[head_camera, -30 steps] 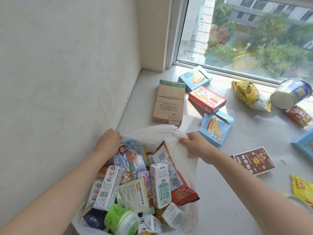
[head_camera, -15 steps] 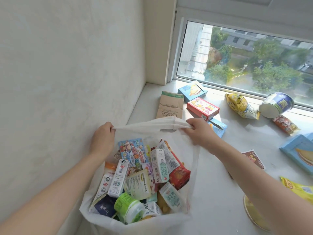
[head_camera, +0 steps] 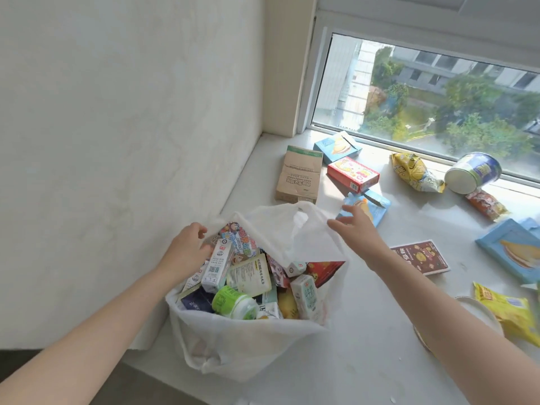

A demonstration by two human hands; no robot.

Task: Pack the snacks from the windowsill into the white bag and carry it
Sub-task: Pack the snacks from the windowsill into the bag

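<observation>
White bag (head_camera: 248, 346): stands open at the near left end of the windowsill (head_camera: 365, 331), close to the wall (head_camera: 117, 141). One handle loop stands upright at its far rim.

Contents: snacks (head_camera: 248, 276) heaped to the rim, among them a milk carton (head_camera: 217, 264), a green-capped bottle (head_camera: 233, 302) and a red pouch (head_camera: 324, 268).

Left hand (head_camera: 190, 247): at the bag's left rim, fingers curled over the cartons. Grip: cannot tell whether it holds the rim or nothing.

Right hand (head_camera: 356, 226): just right of the upright handle, fingertips at its edge. Grip apart, fingers spread, nothing held.

Loose on the sill, beyond the bag:
- brown box (head_camera: 299, 176), flat, nearest the wall;
- red box (head_camera: 352, 173), beside it;
- blue packet (head_camera: 336, 146), against the window (head_camera: 438, 97);
- second blue packet (head_camera: 377, 209), partly behind the right hand.

To the right:
- yellow bag (head_camera: 415, 172);
- tin (head_camera: 473, 172), on its side;
- red wrapper (head_camera: 486, 204);
- dark card (head_camera: 420, 257), beside the right forearm;
- blue box (head_camera: 514, 249);
- yellow packet (head_camera: 508, 311), at the near right edge.
</observation>
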